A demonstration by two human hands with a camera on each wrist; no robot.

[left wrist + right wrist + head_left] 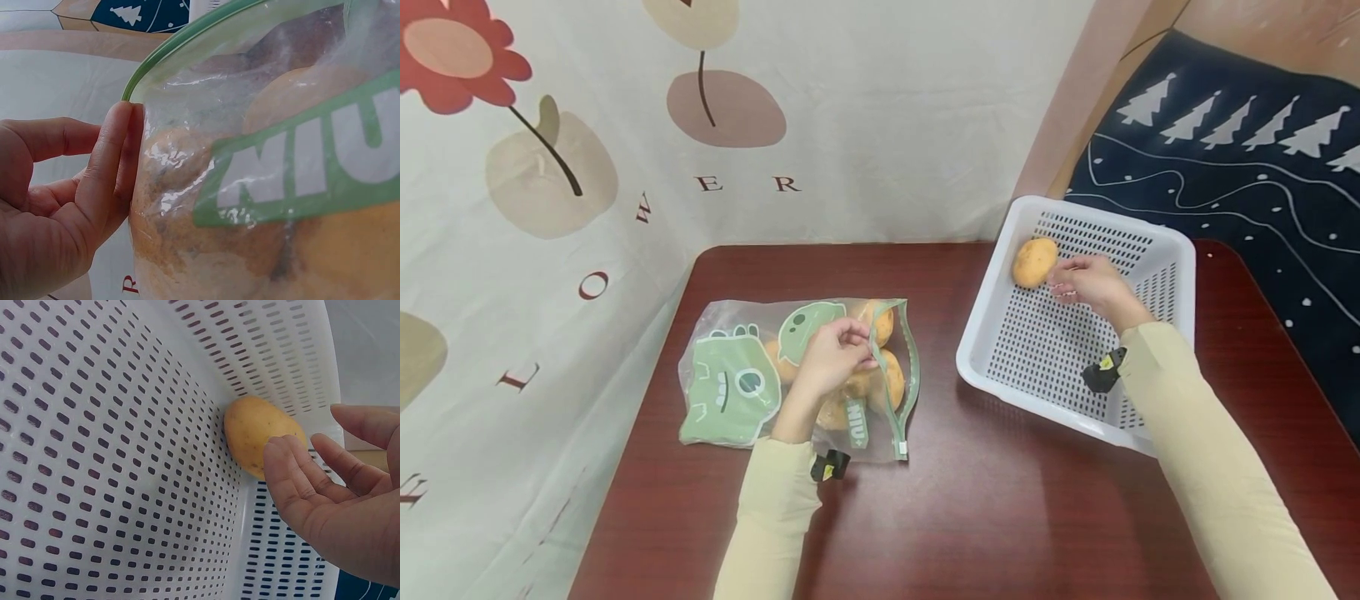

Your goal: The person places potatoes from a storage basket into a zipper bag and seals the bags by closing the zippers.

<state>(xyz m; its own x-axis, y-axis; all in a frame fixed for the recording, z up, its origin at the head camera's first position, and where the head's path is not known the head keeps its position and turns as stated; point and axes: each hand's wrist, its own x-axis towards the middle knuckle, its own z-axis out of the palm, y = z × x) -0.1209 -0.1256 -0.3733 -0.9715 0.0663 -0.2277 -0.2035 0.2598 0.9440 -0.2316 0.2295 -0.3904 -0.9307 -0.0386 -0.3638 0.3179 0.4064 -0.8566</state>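
In the head view, my left hand pinches the edge of a clear zip bag with green cartoon prints. Several potatoes show through the plastic near its mouth, which faces right. The left wrist view shows the fingertips at the bag's green zip strip. Inside a white perforated basket, a single potato lies in the far left corner. Just right of it hovers my right hand, holding nothing. From the right wrist, the hand's fingers look loosely bent and partly cover that potato.
The bag and basket stand apart on a dark red table. Behind the table hangs a pale cloth printed with flowers and letters. A dark blue cloth with white trees lies beyond the basket at the right.
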